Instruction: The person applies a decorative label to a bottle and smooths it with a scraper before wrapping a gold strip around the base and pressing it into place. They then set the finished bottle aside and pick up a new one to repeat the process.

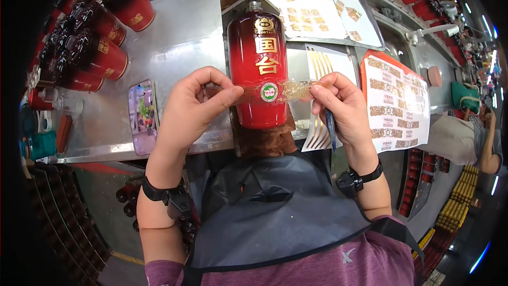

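At the steel counter's (185, 26) near edge, left hand (182, 107) and right hand (346, 109) pinch one label strip (271, 92) (gold-patterned) across one red bottle (257, 69).

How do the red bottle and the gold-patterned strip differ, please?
The red bottle is thick and rounded, whereas the gold-patterned strip is thin and narrow. The bottle lies on a brown support, while the strip is pinched between the left hand and right hand. Both carry gold decoration.
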`<state>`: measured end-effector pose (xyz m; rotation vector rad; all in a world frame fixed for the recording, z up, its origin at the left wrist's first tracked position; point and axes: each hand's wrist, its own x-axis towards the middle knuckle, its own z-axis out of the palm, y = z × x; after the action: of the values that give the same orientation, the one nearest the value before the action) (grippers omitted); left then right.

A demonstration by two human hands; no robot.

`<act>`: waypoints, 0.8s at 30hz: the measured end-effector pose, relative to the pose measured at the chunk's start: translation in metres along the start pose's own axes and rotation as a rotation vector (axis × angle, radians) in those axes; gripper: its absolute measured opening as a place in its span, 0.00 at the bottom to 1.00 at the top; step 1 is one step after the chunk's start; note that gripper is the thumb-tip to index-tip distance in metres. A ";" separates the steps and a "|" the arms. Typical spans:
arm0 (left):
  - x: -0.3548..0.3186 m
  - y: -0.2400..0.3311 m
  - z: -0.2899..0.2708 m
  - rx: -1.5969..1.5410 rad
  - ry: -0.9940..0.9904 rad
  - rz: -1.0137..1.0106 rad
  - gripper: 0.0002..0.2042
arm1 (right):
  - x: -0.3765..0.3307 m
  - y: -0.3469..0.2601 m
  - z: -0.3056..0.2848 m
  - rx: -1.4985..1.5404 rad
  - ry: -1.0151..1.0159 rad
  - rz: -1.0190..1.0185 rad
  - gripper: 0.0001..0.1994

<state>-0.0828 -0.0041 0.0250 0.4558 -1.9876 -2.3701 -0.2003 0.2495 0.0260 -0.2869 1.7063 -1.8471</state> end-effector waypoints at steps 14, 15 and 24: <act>0.007 -0.012 -0.003 -0.092 -0.012 0.015 0.05 | 0.002 0.007 0.002 0.013 0.013 -0.016 0.02; 0.007 -0.012 -0.003 -0.112 -0.004 0.014 0.05 | 0.003 0.008 0.001 0.013 0.012 -0.014 0.02; 0.007 -0.011 -0.004 -0.098 -0.009 0.002 0.04 | 0.005 0.011 0.001 0.022 -0.004 -0.008 0.02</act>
<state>-0.0871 -0.0070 0.0123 0.4391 -1.8641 -2.4586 -0.2010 0.2465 0.0148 -0.2887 1.6833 -1.8692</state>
